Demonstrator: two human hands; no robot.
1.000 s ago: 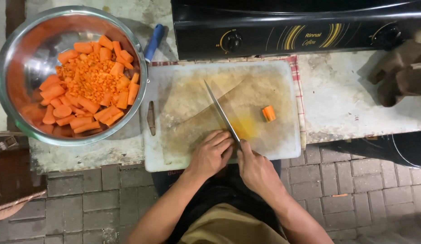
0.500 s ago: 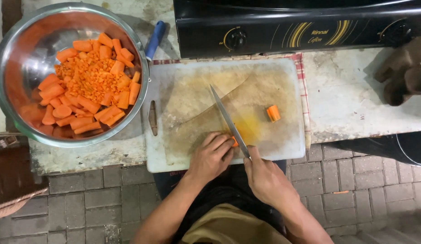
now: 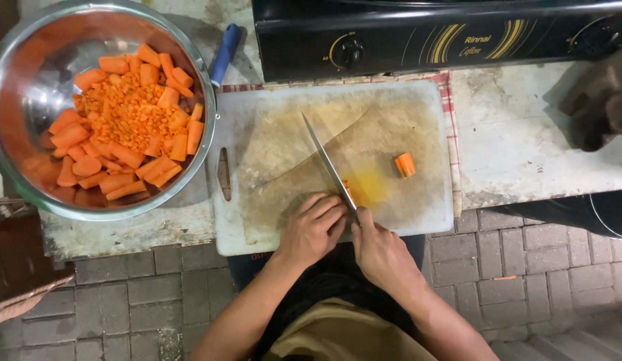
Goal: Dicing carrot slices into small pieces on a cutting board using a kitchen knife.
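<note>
Far left: round steel bowl (image 3: 30, 100) of chopped carrot. Centre: worn white cutting board (image 3: 424, 113), far half bare. Near edge: left hand (image 3: 312, 228), fingers curled, pressing small orange carrot piece (image 3: 347, 186); right hand (image 3: 381, 251) clasping long steel knife (image 3: 328, 164). Right: loose carrot chunk (image 3: 405, 164).

Bare cutting board (image 3: 271, 134) open left of the knife blade (image 3: 328, 164), 1 carrot chunk (image 3: 405, 164) to its right, steel bowl (image 3: 30, 80) blocking the table's left, stove (image 3: 431, 40) walling the back
</note>
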